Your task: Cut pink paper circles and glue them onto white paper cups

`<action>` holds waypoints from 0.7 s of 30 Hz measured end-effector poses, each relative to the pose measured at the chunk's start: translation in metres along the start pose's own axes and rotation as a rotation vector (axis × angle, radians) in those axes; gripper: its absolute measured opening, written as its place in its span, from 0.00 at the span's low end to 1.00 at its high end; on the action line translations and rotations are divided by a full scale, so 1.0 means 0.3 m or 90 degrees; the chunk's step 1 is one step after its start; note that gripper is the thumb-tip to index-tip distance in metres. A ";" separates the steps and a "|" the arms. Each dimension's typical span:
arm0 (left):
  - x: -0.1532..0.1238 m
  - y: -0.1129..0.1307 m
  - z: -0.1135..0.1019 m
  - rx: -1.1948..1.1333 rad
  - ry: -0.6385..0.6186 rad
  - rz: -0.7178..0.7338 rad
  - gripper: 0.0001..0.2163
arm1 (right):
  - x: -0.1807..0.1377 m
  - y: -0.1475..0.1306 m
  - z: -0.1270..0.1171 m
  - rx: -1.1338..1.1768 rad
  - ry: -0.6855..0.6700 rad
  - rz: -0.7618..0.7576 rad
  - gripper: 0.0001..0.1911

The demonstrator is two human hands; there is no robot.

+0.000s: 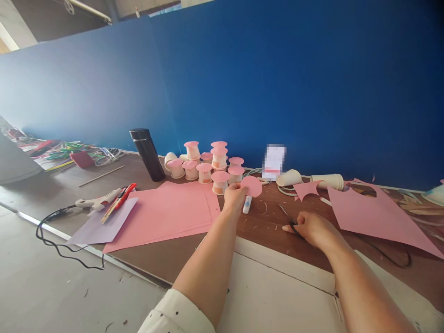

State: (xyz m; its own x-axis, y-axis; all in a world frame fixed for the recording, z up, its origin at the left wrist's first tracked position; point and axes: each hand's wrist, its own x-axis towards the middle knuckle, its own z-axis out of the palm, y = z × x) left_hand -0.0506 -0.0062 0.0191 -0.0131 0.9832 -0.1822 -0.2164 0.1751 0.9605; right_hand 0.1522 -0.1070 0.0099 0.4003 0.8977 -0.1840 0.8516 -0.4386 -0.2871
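Observation:
My left hand (234, 196) pinches a round pink paper disc (252, 186) and holds it up above the brown table (166, 256), just in front of a cluster of small paper cups (208, 165) capped with pink discs. My right hand (308, 227) rests on the table with its fingers closed round the handles of a pair of scissors (289, 218). A white glue stick (246, 204) lies under the disc. Between both hands the tabletop shows small paper scraps.
Pink paper sheets (173, 210) lie left of my left hand; a cut pink sheet (374, 215) lies right. A black flask (147, 154), a glue gun (99, 201) with a black cord, a red cutter (120, 199), loose white cups (289, 178) and a blue wall (277, 78) surround them.

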 end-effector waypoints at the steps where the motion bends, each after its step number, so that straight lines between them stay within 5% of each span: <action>1: 0.003 -0.001 -0.003 0.012 0.003 0.006 0.03 | 0.000 0.002 0.007 0.029 -0.008 -0.007 0.23; 7: 0.013 -0.013 -0.011 0.049 0.014 0.000 0.03 | 0.001 0.028 0.015 0.275 -0.097 -0.063 0.15; 14: 0.023 -0.047 -0.004 0.143 0.007 -0.050 0.05 | -0.035 -0.056 -0.018 0.299 0.161 -0.110 0.12; 18: 0.035 -0.066 0.004 0.180 0.019 -0.044 0.07 | -0.066 -0.165 0.035 0.292 0.063 -0.190 0.16; 21: 0.039 -0.070 0.006 0.179 0.029 -0.041 0.09 | -0.065 -0.225 0.077 0.190 0.092 -0.186 0.13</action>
State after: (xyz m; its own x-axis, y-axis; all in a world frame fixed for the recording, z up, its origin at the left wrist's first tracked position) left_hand -0.0443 0.0018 -0.0028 -0.0533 0.9672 -0.2483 0.0614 0.2514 0.9659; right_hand 0.0791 -0.0957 0.0113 0.2180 0.9732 0.0729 0.8094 -0.1386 -0.5707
